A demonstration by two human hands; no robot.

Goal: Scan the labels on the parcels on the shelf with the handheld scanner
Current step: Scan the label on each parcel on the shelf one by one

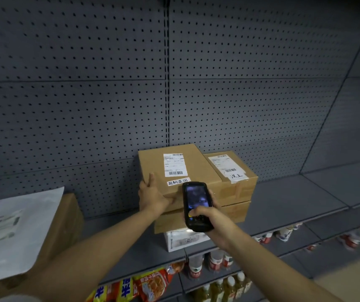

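Observation:
Two brown parcels sit side by side on a stack on the grey shelf (283, 199). The left parcel (153, 164) carries a white barcode label (173, 164) and a handwritten sticker. The right parcel (247, 186) has its own label (227, 166). My left hand (152, 194) holds the front left corner of the left parcel, thumb on its top. My right hand (207, 216) grips a black handheld scanner (196, 205), screen lit, just in front of that parcel's front edge. Under them lie a flat brown box (233, 214) and a white box (179, 240).
At the left a white mailer bag (15, 232) lies on another brown box (66, 219). Grey pegboard (109, 94) backs the shelf. Lower shelves hold drink bottles (216, 260) and snack packets (144, 286). The shelf stretches on to the right of the stack.

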